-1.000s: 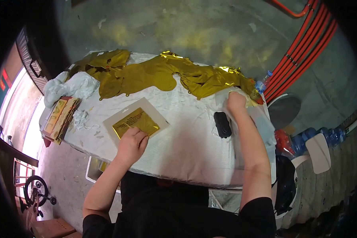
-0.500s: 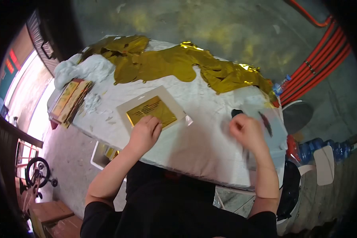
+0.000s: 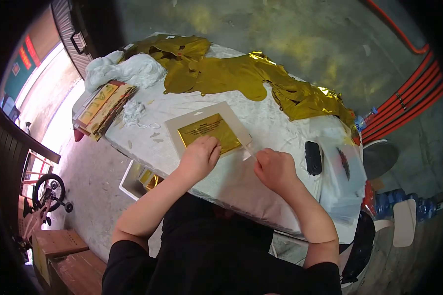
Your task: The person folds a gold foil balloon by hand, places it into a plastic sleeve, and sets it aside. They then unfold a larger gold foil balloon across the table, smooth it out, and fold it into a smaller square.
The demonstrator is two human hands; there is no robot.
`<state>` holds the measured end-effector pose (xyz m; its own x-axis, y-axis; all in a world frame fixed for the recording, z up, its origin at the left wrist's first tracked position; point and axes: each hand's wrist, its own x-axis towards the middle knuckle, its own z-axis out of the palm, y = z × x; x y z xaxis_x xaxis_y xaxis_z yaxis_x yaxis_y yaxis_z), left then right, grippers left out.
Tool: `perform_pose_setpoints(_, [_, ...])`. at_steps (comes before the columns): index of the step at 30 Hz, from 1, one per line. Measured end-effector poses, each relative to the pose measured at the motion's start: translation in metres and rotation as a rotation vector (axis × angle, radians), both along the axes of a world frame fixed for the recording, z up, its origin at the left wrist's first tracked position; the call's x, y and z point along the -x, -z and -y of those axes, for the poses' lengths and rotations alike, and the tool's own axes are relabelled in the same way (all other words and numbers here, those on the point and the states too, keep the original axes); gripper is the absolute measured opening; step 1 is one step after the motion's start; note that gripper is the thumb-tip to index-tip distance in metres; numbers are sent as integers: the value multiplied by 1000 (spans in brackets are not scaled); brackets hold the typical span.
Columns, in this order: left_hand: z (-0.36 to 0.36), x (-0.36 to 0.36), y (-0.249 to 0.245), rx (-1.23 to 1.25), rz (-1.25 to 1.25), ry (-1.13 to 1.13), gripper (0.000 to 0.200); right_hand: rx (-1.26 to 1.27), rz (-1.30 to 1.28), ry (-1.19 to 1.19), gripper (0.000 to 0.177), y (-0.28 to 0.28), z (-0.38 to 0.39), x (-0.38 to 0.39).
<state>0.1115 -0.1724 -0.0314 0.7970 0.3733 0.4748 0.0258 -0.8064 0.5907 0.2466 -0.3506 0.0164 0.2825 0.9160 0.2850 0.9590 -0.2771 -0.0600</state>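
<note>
A clear flat plastic bag (image 3: 179, 124) with a hang hole lies tilted on the table, and a folded gold foil balloon (image 3: 206, 131) with dark print shows inside it. My left hand (image 3: 200, 156) is closed at the bag's lower edge, its curled fingers pressing there. At the bag's right corner my right hand (image 3: 275, 168) pinches a thin clear strip (image 3: 251, 151) that stretches toward the bag. The fingertips of both hands are partly hidden.
Unfolded gold foil balloons (image 3: 226, 73) spread along the table's far edge. White string (image 3: 133, 71) and a cardboard stack (image 3: 101, 108) sit at left. To the right are a black object (image 3: 313, 158) and several clear bags (image 3: 340, 184). A white bin (image 3: 128, 183) stands below.
My right hand has moved left from beside the black object to the bag's corner and now pinches the strip. My left hand stays on the bag; the whole view has shifted slightly.
</note>
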Motion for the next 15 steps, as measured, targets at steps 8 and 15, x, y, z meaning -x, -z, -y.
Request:
perform_pose_setpoints(8, [0, -1, -1, 28, 2, 9, 10, 42, 29, 51, 10, -3, 8, -2])
perform_pose_setpoints(15, [0, 1, -1, -6, 11, 40, 9, 91, 184, 30, 10, 23, -32, -6])
